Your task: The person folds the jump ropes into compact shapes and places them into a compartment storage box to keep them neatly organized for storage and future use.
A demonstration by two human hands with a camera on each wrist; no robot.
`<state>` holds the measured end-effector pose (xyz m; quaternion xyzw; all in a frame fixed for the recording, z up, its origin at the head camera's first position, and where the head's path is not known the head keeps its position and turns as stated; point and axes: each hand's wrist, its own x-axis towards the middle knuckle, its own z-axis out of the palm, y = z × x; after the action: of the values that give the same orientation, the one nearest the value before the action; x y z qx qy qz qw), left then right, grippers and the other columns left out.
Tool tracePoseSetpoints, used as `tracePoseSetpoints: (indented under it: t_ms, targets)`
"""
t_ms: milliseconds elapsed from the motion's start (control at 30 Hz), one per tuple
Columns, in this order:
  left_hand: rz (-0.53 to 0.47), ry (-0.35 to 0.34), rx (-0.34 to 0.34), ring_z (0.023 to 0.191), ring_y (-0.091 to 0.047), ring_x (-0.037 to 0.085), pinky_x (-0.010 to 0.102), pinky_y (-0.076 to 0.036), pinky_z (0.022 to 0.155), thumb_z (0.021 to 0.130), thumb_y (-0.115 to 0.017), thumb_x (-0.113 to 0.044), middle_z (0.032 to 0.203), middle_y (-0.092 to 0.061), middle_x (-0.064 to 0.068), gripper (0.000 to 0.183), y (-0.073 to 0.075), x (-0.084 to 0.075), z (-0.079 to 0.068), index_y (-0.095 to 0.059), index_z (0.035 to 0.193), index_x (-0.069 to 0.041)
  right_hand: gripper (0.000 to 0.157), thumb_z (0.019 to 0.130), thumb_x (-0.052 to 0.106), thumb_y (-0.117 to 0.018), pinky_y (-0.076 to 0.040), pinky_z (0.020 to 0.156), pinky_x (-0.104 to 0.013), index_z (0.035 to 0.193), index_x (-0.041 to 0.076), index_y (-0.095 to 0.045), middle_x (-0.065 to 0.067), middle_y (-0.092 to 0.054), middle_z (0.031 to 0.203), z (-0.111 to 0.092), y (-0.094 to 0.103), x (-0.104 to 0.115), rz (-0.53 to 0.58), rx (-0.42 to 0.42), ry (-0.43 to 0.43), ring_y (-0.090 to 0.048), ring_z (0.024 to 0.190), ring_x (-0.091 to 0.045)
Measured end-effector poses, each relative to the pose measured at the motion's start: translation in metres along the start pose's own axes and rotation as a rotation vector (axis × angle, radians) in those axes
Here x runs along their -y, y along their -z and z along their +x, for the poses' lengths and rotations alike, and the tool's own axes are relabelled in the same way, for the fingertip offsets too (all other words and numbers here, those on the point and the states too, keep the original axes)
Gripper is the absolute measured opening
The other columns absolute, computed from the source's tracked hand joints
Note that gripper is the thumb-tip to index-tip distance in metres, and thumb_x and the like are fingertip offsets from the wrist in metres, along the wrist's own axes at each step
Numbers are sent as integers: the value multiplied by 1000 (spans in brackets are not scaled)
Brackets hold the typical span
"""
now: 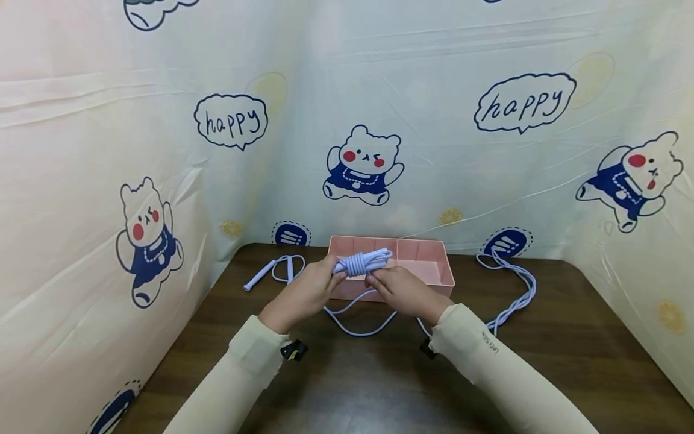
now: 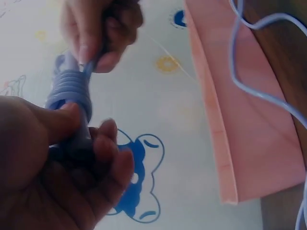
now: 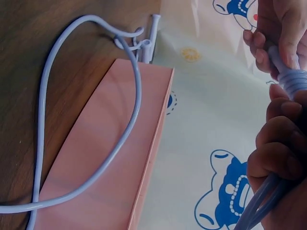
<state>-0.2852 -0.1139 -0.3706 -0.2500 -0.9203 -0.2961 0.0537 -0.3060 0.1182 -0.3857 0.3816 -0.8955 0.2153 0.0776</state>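
A pale lavender jump rope, wound into a tight bundle point(image 1: 360, 263), is held up in front of the pink tray point(image 1: 398, 293). My left hand point(image 1: 310, 284) grips its left end, the thumb pressing the handle point(image 2: 81, 136) just below the coils point(image 2: 72, 88). From the other side my right hand point(image 1: 405, 290) grips rope at the bundle, its fingers point(image 3: 278, 134) curled round strands point(image 3: 261, 199) that run out below them. Loose rope point(image 1: 360, 333) hangs and loops under both hands, overlapping the tray's front wall in the head view.
Another lavender jump rope with two handles point(image 1: 260, 276) lies left of the tray. Long twisted strands of rope point(image 1: 520, 301) rest on the right of the dark wooden table point(image 1: 347, 386). A printed cloth point(image 1: 434, 199) rises behind and on both sides.
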Motion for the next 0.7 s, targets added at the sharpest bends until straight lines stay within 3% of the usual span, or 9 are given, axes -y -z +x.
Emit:
tracePoseSetpoints:
  t_ms: [167,267,400,533,700]
  targets:
    - [-79,15,-16,71,-53,16,30,-47,59,104,-46,-27,89,-56,5,18,-1,1,2,-49,113,-12,25,105,24,-43,-51,82,-36,103,10,-64,1,-66,97,-1,-1,-1,83,-47,-14,-60,88,-13]
    - [-155,-1,-52,74,-54,18,32,-47,61,104,-47,-27,92,-57,5,16,-4,4,3,-50,114,-14,28,106,26,-42,-51,79,-35,103,10,-64,3,-64,95,-2,-1,0,166,-55,-26,-58,85,-13]
    - [-179,-55,-131,71,-52,17,32,-45,57,103,-50,-25,86,-53,2,11,-7,6,4,-51,107,-15,29,106,28,-41,-50,67,-32,100,10,-63,1,-59,82,-5,-5,3,348,-81,-42,-55,73,-14]
    - [-175,-97,-194,65,-47,16,29,-41,53,103,-49,-24,79,-47,1,11,-11,7,5,-49,101,-14,30,106,29,-41,-45,54,-30,94,9,-61,-11,-54,72,-8,-12,5,551,-95,-63,-49,60,-16]
    - [-172,-108,-248,62,-44,15,29,-37,51,104,-47,-25,76,-44,2,14,-14,7,6,-48,100,-11,29,106,25,-42,-43,47,-28,87,8,-56,-8,-51,66,-10,-20,7,637,-81,-114,-47,52,-15]
